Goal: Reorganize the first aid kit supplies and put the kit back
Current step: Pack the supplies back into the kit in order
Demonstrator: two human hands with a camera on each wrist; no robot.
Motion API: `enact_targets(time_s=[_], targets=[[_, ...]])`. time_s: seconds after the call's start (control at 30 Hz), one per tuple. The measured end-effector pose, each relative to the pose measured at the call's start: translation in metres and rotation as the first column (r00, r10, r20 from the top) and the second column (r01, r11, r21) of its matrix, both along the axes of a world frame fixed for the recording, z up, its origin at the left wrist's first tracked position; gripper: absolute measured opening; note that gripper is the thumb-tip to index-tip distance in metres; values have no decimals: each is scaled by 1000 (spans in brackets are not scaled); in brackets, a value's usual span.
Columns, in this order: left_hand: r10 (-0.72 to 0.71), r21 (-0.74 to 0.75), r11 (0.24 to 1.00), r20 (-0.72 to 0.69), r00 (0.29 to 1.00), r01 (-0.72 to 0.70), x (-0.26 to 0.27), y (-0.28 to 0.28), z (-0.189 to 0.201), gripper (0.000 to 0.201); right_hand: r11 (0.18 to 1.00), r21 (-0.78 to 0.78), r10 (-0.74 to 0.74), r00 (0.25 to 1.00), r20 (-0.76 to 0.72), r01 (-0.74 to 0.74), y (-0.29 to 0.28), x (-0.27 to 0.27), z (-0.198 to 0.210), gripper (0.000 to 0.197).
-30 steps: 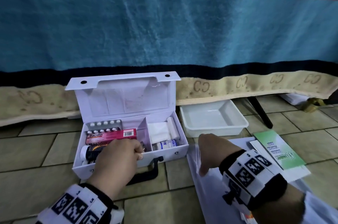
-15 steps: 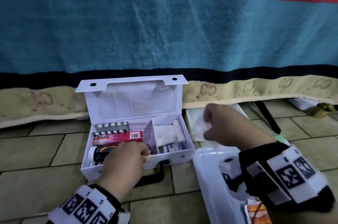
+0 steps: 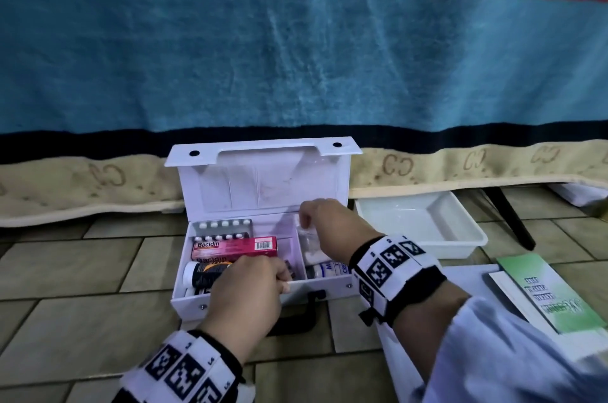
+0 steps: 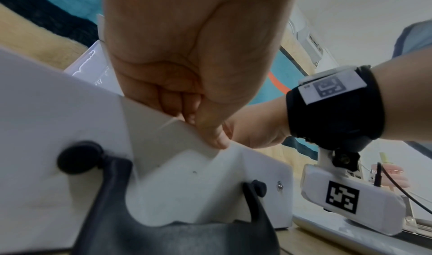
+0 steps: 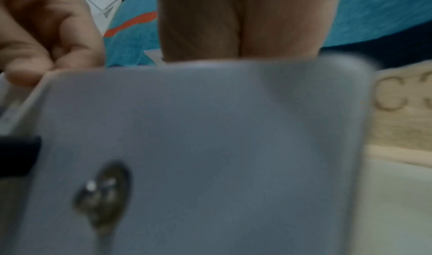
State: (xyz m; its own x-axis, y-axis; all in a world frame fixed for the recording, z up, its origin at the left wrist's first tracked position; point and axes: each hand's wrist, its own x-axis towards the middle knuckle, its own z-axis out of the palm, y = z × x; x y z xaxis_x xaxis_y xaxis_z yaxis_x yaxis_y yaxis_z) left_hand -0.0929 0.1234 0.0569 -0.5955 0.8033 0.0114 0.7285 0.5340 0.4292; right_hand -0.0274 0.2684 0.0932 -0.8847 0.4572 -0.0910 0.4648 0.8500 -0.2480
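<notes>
The white first aid kit (image 3: 263,185) stands open on the tiled floor with its lid upright. Its left compartment holds a blister pack (image 3: 223,226), a pink Bacidin box (image 3: 235,246) and a dark-labelled bottle (image 3: 204,272). My left hand (image 3: 253,281) grips the middle of the kit's front wall (image 4: 58,102), thumb outside and fingers inside, above the black handle (image 4: 175,231). Over the right compartment, my right hand (image 3: 329,221) pinches a small white packet (image 3: 307,235). White dressings and a tube (image 3: 329,269) lie beneath it. The right wrist view shows only the blurred kit wall (image 5: 210,148).
A shallow white tray (image 3: 460,238) sits right of the kit. A green leaflet (image 3: 552,294) lies on white papers at the right. A black leg (image 3: 510,215) slants behind the tray. A blue, red and beige blanket (image 3: 296,57) hangs behind.
My right hand rose from the white surface at the right with a white packet and carried it left over the kit's right compartment. My left hand kept its grip on the front wall.
</notes>
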Motion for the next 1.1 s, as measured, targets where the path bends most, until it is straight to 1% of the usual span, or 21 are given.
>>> enact_targets(time_s=[0.07, 0.13, 0.17, 0.27, 0.4, 0.53, 0.57, 0.6, 0.67, 0.73, 0.8, 0.9, 0.97, 1.03, 1.1], targets=[[1, -2, 1000, -3, 1000, -1, 0, 0, 0, 10, 1000, 20, -2, 1000, -13, 2, 2, -1, -3, 45], [-2, -3, 1000, -5, 1000, 2, 0, 1, -1, 10, 995, 100, -6, 999, 36, 3, 1, -3, -5, 44], [-2, -3, 1000, -8, 1000, 2, 0, 1, -1, 10, 994, 109, -16, 998, 60, 9, 0, -3, -6, 45], [-1, 0, 1000, -15, 1000, 1, 0, 1, 0, 10, 998, 44, -40, 996, 78, 37, -1, -5, -10, 48], [3, -6, 1000, -14, 1000, -4, -1, 2, -1, 8, 998, 39, -56, 997, 61, 53, 2, -3, -15, 37], [2, 1, 1000, -15, 1000, -2, 0, 1, -2, 7, 999, -32, 0, 988, 154, 5, 6, 3, -11, 48], [0, 2, 1000, -10, 1000, 1, 0, 0, -2, 7, 998, -69, 4, 990, 138, 6, 9, 7, -8, 52], [-3, 1, 1000, -4, 1000, 3, 0, 0, -1, 7, 993, -118, -10, 996, 92, 21, 13, 13, -2, 53], [-7, -2, 1000, 5, 1000, 7, -1, 0, -1, 11, 983, -175, -77, 995, -68, 65, 20, 29, 11, 43], [-13, -14, 1000, -20, 1000, 12, -1, 1, -2, 19, 973, -196, -165, 959, -230, 121, 27, 47, 24, 30], [-18, -28, 999, -44, 999, 17, 0, 3, -2, 21, 958, -234, -239, 916, -322, 167, 33, 70, 35, 25], [-52, -92, 995, -79, 995, 45, 3, 4, 2, 24, 935, -273, -319, 871, -374, 226, 35, 114, 47, 21], [-75, -108, 992, -134, 988, 61, 11, 6, 10, 17, 918, -282, -379, 824, -421, 278, 33, 148, 52, 21], [-97, -59, 994, -192, 977, 87, 27, 10, 21, 5, 886, -313, -454, 772, -445, 341, 28, 185, 53, 22], [-170, 33, 984, -169, 971, 178, 48, 18, 31, 8, 848, -330, -526, 738, -422, 415, 22, 220, 48, 23]])
